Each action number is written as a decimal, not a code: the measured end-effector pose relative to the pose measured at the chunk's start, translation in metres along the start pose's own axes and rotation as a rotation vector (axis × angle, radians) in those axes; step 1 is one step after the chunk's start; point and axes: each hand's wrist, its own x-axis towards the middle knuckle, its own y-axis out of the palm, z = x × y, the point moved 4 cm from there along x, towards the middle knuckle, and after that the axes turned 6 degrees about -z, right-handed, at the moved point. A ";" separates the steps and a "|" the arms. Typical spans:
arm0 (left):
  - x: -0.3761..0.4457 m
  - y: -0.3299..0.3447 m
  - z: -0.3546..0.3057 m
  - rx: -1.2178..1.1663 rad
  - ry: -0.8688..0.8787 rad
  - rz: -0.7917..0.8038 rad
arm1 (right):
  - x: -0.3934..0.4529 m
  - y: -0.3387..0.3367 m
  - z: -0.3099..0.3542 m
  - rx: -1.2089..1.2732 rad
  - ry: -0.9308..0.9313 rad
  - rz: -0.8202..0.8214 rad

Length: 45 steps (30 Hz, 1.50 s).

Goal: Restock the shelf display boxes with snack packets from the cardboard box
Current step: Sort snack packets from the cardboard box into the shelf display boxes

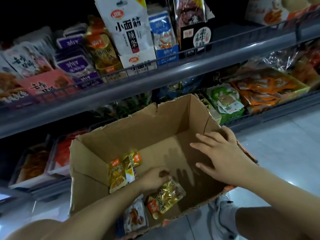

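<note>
An open cardboard box [135, 129] sits low in front of the shelves. On its floor lie gold snack packets [117, 177], another gold packet [166, 198] and a white packet [136, 217]. My left hand [155, 181] is down inside the box, fingers curled, pinching the top edge of the gold packet near the front. My right hand [223, 156] hovers over the box's right side with fingers spread, holding nothing. A gold display box [107, 54] of matching packets stands on the shelf above.
The upper shelf [155, 78] holds a row of display boxes: pink [46, 84], purple [76, 66], white [136, 59], blue [166, 52], black [195, 38]. Lower shelves hold green [225, 104] and orange packets [265, 87]. Pale floor tiles lie at right.
</note>
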 end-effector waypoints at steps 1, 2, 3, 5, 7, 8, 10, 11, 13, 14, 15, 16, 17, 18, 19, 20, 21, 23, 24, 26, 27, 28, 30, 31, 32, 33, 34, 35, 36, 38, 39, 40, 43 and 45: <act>0.003 0.003 0.005 0.011 0.001 0.000 | -0.002 0.000 0.000 0.006 0.007 -0.012; 0.007 0.005 0.008 0.052 0.020 0.007 | -0.003 0.000 -0.001 0.016 0.014 -0.018; 0.008 0.008 0.011 0.136 0.060 0.017 | -0.005 0.001 -0.001 0.022 0.017 -0.019; 0.007 0.015 0.012 0.344 0.151 0.025 | -0.008 0.004 0.000 0.023 0.017 -0.017; 0.006 0.023 0.013 0.435 0.182 0.005 | -0.008 0.006 -0.001 0.029 0.017 -0.022; 0.006 0.026 0.013 0.430 0.172 0.001 | -0.008 0.006 -0.001 0.033 0.020 -0.020; 0.007 0.029 0.012 0.371 0.133 0.001 | -0.007 0.008 -0.002 0.029 0.021 -0.022; 0.007 0.028 0.010 0.348 0.108 0.012 | -0.007 0.008 -0.003 0.026 0.018 -0.028; 0.007 0.020 0.002 0.329 0.087 0.047 | -0.008 0.008 -0.003 0.033 0.013 -0.052; 0.005 0.014 -0.003 0.317 0.077 0.082 | -0.007 0.008 -0.003 0.039 0.010 -0.070; 0.003 0.005 -0.008 0.302 0.072 0.128 | -0.007 0.007 -0.002 0.048 0.010 -0.090; 0.002 -0.006 -0.013 0.294 0.067 0.176 | -0.006 0.006 -0.002 0.058 0.014 -0.107; 0.001 -0.020 -0.018 0.295 0.063 0.209 | -0.006 0.006 -0.001 0.064 0.020 -0.122; 0.001 -0.036 -0.021 0.294 0.053 0.211 | -0.005 0.005 -0.001 0.066 0.025 -0.131; 0.001 -0.053 -0.024 0.294 0.035 0.183 | -0.005 0.005 0.000 0.066 0.031 -0.138; 0.003 -0.070 -0.025 0.300 0.001 0.136 | -0.004 0.005 0.001 0.066 0.034 -0.144; 0.005 -0.085 -0.021 0.316 -0.052 0.083 | -0.004 0.005 0.001 0.065 0.034 -0.155; 0.011 -0.103 -0.001 0.386 -0.190 0.002 | -0.002 0.005 0.004 0.063 0.027 -0.185; 0.012 -0.106 0.013 0.432 -0.254 -0.038 | -0.001 0.004 0.007 0.063 0.018 -0.200; 0.014 -0.105 0.038 0.486 -0.337 -0.120 | 0.002 0.004 0.014 0.074 -0.010 -0.228; 0.015 -0.102 0.048 0.481 -0.353 -0.149 | 0.003 0.004 0.018 0.077 -0.026 -0.237; 0.014 -0.096 0.055 0.462 -0.355 -0.170 | 0.004 0.004 0.021 0.076 -0.041 -0.239; 0.009 -0.082 0.064 0.408 -0.371 -0.206 | 0.006 0.006 0.027 0.085 -0.063 -0.226; 0.008 -0.076 0.069 0.387 -0.365 -0.230 | 0.007 0.007 0.029 0.093 -0.069 -0.217; 0.010 -0.071 0.073 0.377 -0.348 -0.259 | 0.008 0.008 0.030 0.100 -0.073 -0.208; 0.010 -0.068 0.074 0.347 -0.332 -0.304 | 0.009 0.009 0.031 0.105 -0.077 -0.199; 0.011 -0.066 0.075 0.310 -0.317 -0.338 | 0.009 0.010 0.031 0.108 -0.086 -0.191; 0.012 -0.066 0.074 0.281 -0.286 -0.364 | 0.008 0.012 0.031 0.110 -0.098 -0.182; 0.013 -0.066 0.071 0.254 -0.250 -0.386 | 0.007 0.014 0.031 0.112 -0.107 -0.170; 0.015 -0.067 0.066 0.175 -0.178 -0.416 | 0.006 0.017 0.030 0.119 -0.116 -0.137; 0.015 -0.066 0.063 0.144 -0.156 -0.417 | 0.006 0.017 0.030 0.128 -0.118 -0.127; 0.016 -0.065 0.062 0.115 -0.129 -0.417 | 0.006 0.017 0.031 0.139 -0.121 -0.122; 0.019 -0.058 0.060 0.027 -0.106 -0.379 | 0.007 0.016 0.032 0.149 -0.134 -0.125; 0.021 -0.051 0.055 0.063 -0.069 -0.342 | 0.008 0.017 0.033 0.145 -0.141 -0.100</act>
